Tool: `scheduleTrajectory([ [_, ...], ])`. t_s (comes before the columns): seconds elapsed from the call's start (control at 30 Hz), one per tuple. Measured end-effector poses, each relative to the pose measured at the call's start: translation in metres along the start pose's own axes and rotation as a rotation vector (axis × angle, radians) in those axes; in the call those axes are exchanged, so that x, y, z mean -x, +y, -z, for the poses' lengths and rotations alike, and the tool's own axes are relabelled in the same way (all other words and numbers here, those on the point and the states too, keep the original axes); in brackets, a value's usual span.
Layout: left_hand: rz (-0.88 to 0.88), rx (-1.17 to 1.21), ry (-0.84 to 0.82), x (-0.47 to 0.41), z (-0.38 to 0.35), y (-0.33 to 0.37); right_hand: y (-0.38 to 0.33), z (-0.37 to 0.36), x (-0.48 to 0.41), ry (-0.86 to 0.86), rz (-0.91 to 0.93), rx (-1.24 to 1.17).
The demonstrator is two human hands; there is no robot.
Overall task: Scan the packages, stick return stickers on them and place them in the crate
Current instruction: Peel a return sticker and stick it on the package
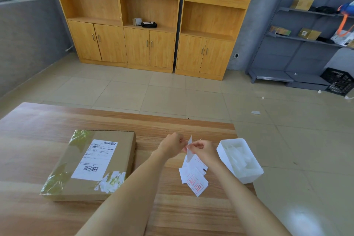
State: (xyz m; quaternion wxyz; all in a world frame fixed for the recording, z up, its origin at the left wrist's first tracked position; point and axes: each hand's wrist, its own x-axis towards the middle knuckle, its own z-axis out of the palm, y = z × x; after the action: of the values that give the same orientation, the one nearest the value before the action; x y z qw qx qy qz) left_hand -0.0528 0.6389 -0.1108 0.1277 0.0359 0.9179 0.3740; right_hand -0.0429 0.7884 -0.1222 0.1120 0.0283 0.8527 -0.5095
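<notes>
Our left hand [172, 147] and right hand [204, 151] pinch one white paper return sticker [189, 151] upright, seemingly peeling it for the flat brown cardboard package [76, 168] nearby.

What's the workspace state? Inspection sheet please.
Surface: wooden table.
Job's things: labelled box flat at left; loose stickers under the hands; black crate on the floor, far right.
Clutter: white bin at the table's right edge, contents unclear; paper scraps on the floor.
Grippers: left hand and right hand both pinch one sticker.
Cables: nothing seen on the table.
Surroundings: wooden cabinets; grey shelving with boxes.
</notes>
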Motion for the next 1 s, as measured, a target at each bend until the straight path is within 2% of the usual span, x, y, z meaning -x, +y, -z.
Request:
scheduleTrajectory([
  [1.0,0.077,-0.05,0.014,0.004,0.008,-0.01,0.008,0.018,-0.001,0.067,-0.052,-0.039],
])
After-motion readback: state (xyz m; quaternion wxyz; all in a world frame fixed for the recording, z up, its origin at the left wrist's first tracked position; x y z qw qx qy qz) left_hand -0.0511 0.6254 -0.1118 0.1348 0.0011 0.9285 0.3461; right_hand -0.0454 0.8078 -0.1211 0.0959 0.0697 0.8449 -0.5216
